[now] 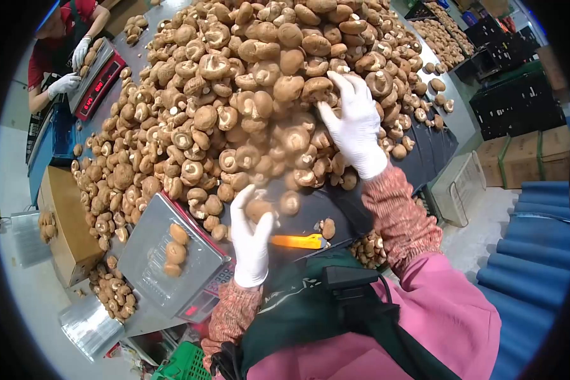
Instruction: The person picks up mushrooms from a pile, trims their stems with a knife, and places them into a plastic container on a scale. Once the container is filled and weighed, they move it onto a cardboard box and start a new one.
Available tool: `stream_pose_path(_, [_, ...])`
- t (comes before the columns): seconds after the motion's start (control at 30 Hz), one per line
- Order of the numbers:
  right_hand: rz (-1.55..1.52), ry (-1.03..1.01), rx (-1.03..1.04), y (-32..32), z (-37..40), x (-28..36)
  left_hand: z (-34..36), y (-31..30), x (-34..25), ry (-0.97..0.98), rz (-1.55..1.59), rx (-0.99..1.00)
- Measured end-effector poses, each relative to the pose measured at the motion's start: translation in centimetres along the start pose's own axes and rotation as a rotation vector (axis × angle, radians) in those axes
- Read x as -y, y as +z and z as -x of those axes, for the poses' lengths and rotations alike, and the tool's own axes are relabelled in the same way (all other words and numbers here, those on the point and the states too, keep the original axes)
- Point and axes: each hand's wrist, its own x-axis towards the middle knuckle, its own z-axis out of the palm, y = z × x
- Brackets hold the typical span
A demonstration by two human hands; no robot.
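Observation:
A big heap of brown mushrooms covers the dark table. My left hand, in a white glove, holds one mushroom at the heap's near edge. My right hand, also gloved, rests spread on the right side of the heap with its fingers among the mushrooms. A scale with a clear tray stands left of my left hand and carries three mushrooms.
An orange knife lies on the table by my left hand. At the far left another person's gloved hands work at a second scale. Cardboard boxes, clear trays, black crates and blue sheets stand around.

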Motion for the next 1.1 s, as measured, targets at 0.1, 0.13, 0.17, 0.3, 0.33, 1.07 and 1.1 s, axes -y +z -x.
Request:
stream_pose_path(0.1, [0.011, -0.026, 0.074, 2.0, -0.8, -1.7, 0.0, -0.2, -0.5, -0.117, 0.127, 0.011])
stream_pose_path(0.13, [-0.069, -0.012, 0.069, 2.6, -0.7, -2.4, 0.0, -0.3, -0.4, -0.132, 0.154, 0.016])
stream_pose_path(0.17, [-0.125, -0.047, 0.022, 2.8, -0.6, -3.1, 0.0, -0.4, -0.2, -0.146, 0.182, 0.021])
stream_pose_path(0.3, [-0.415, 0.31, 0.161, -2.2, 0.5, -2.0, 0.4, -0.6, 0.2, -0.161, 0.117, 0.031])
stream_pose_path(0.33, [-0.437, 0.402, 0.263, -3.8, 1.1, -2.6, 0.4, -0.8, 0.4, -0.152, 0.079, 0.028])
stream_pose_path(1.07, [0.312, -0.2, 0.255, -2.8, 5.0, -7.3, 1.0, -0.8, 2.2, -0.237, -0.101, 0.14])
stream_pose_path(1.1, [0.317, -0.22, 0.26, -2.0, 5.1, -7.6, 1.1, -0.5, 2.2, -0.231, -0.105, 0.147])
